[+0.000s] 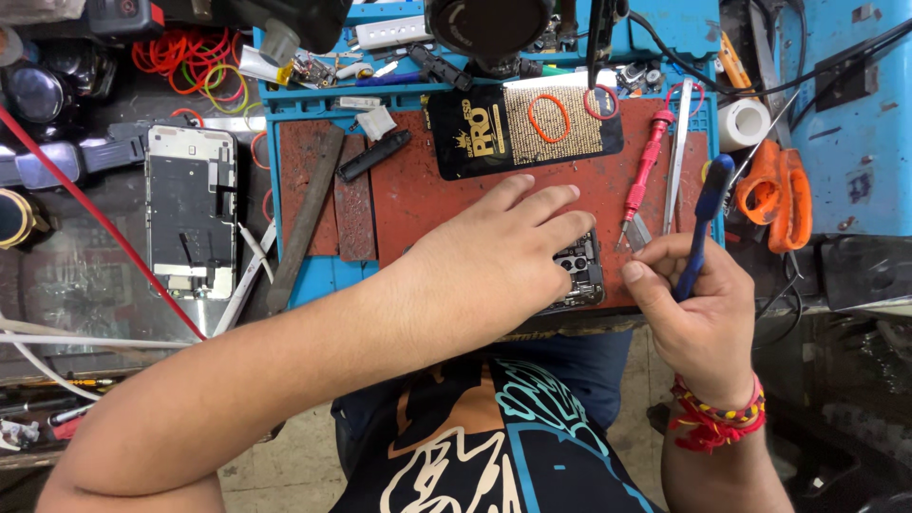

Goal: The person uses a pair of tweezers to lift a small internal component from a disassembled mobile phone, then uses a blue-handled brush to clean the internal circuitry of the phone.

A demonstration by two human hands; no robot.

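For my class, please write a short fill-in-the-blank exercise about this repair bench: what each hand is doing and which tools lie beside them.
1. The left hand rests flat on an opened ____, pressing it onto the red work mat.
2. The right hand grips a screwdriver with a ____ handle.
3. A red screwdriver lies on the mat beside metal ____.
4. Right of the mat lie scissors with ____ handles.

Missing words: phone; blue; tweezers; orange
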